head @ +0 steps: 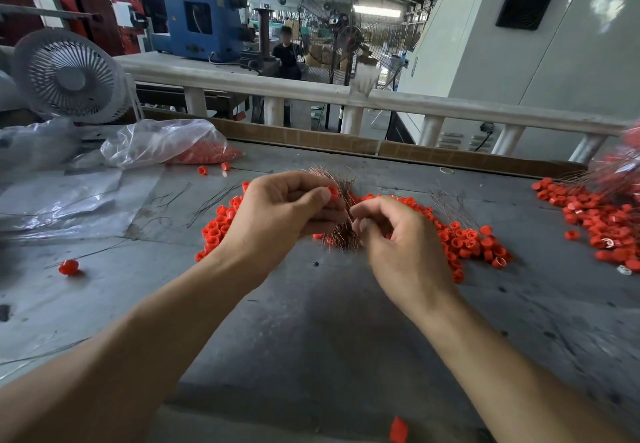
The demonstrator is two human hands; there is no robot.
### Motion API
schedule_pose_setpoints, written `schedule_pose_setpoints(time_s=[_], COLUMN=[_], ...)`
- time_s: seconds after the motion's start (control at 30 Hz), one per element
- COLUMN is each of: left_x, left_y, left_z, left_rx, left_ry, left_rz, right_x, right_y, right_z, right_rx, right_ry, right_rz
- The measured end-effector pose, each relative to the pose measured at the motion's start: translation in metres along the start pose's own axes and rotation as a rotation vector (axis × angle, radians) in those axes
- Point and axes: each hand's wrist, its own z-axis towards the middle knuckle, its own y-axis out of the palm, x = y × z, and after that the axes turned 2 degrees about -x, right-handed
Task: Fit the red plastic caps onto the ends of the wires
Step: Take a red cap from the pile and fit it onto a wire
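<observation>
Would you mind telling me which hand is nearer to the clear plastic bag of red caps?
Left. The left hand is nearer the bag, which lies up and left of it; the right hand sits on its far side.

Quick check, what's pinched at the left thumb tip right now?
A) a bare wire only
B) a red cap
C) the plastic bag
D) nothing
B: the left hand pinches a red cap between thumb and fingers, right against the bundle of wires held between both hands.
</observation>
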Motion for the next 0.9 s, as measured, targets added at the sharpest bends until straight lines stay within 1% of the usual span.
schedule_pose_setpoints(time_s=[0.07,0.13,0.23,0.3,0.37,0.43,0.53,0.6,0.67,0.73,0.77,0.83,0.9], left_x=[0.002,0.004,0.005,0.005,0.005,0.006,0.008,0.008,0.008,0.008,0.009,0.009,0.01], left_y=[-0.001,-0.002,-0.003,-0.004,-0.005,-0.005,-0.006,-0.007,-0.007,-0.007,-0.006,-0.005,-0.004], left_z=[0.0,0.0,0.001,0.001,0.0,0.001,0.001,0.002,0.002,0.002,0.001,0.0,0.0], left_rx=[0.045,0.073,0.095,0.107,0.114,0.131,0.152,0.16,0.163,0.162,0.16,0.153,0.146], left_ry=[0.008,0.022,0.022,0.015,0.015,0.022,0.034,0.04,0.036,0.032,0.032,0.033,0.033], left_rz=[-0.049,-0.055,-0.066,-0.067,-0.063,-0.065,-0.075,-0.074,-0.071,-0.066,-0.061,-0.056,-0.048], right_x=[-0.001,-0.001,0.004,0.01,0.014,0.015,0.009,0.006,0.005,0.005,0.007,0.013,0.017], right_y=[-0.002,-0.004,-0.011,-0.016,-0.02,-0.022,-0.018,-0.011,-0.008,-0.013,-0.017,-0.023,-0.023], right_z=[0.001,0.002,0.007,0.009,0.01,0.01,0.009,0.005,0.005,0.01,0.013,0.016,0.015], right_rx=[0.064,0.091,0.111,0.071,0.026,-0.004,-0.091,-0.141,-0.093,0.01,0.033,-0.006,-0.102], right_ry=[-0.033,-0.04,0.038,0.106,0.141,0.127,0.034,-0.024,-0.03,0.016,0.046,0.101,0.12], right_rz=[-0.021,-0.081,-0.26,-0.403,-0.479,-0.464,-0.35,-0.357,-0.444,-0.548,-0.597,-0.693,-0.768])
